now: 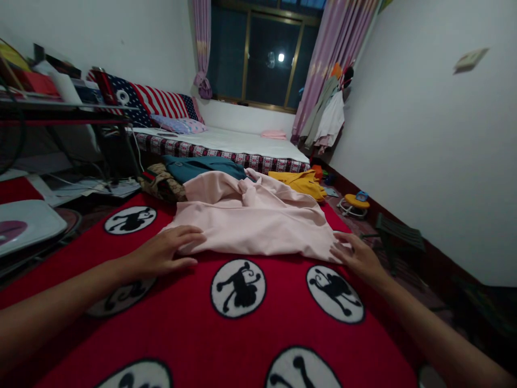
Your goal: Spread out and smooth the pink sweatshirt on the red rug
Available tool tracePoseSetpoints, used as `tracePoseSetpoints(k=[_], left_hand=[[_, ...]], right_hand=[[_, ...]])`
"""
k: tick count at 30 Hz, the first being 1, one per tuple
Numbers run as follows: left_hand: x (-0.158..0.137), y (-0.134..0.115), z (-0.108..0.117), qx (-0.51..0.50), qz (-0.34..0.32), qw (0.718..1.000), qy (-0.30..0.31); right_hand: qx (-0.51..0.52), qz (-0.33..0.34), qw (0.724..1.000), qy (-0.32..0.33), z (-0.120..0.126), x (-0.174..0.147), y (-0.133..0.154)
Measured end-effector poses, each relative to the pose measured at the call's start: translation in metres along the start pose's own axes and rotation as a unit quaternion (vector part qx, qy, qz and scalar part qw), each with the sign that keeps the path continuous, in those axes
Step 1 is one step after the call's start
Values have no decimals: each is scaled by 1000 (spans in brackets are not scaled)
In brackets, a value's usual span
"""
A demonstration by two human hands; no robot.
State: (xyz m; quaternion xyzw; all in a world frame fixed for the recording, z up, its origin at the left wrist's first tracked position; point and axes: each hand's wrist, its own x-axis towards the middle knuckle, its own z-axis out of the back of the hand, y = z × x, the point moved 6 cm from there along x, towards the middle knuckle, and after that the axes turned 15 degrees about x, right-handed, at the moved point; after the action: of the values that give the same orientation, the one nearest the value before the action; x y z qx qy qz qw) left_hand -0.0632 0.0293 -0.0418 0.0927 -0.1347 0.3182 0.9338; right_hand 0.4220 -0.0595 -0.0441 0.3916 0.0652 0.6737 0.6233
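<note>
- Garment (250,231), pale pink and unfastened to any hanger, spread across the red cloth (181,328) between the two hands; its near edge runs almost straight, while the far part lies bunched in loose folds.
- Left hand (173,250): palm down at the garment's left end, fingers stretched out over the fabric, thumb held well away from them and lying over the red cloth; nothing is gripped.
- Right hand (357,258): at the garment's right end, fingers slightly bent and touching the near corner; whether it pinches the fabric, I cannot tell.
- Red cloth: printed with white roundels, each bearing a dark monkey figure; one roundel (238,288) sits just below the garment's near edge.
- Beyond the garment: a teal item (205,167) and a brown patterned item (161,182) toward the left, a yellow garment (301,184) toward the right.
- Farther back: a bed (242,141) with a pillow (180,125), below a curtained window (266,59).
- Right side: a yellow-topped stool (355,201) on the floor near the wall.
</note>
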Motion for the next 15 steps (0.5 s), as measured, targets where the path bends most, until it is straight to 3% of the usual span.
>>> tracePoseSetpoints(k=[3,5,10,12,15], left_hand=[[-12,-1,3,-13,6,1000,15],[-7,3,4,-39,25,999,27],[7,30,4,-27,167,985,28],[2,46,3,11,249,968,21],[-8,61,-4,-2,345,937,49]], right_hand=[[-23,39,993,105,-3,-19,14],[-33,50,991,117,-7,-19,20],[-31,34,998,39,-10,-4,20],[-37,-3,999,-15,-5,0,13],[-26,-82,996,-36,-1,2,-2]])
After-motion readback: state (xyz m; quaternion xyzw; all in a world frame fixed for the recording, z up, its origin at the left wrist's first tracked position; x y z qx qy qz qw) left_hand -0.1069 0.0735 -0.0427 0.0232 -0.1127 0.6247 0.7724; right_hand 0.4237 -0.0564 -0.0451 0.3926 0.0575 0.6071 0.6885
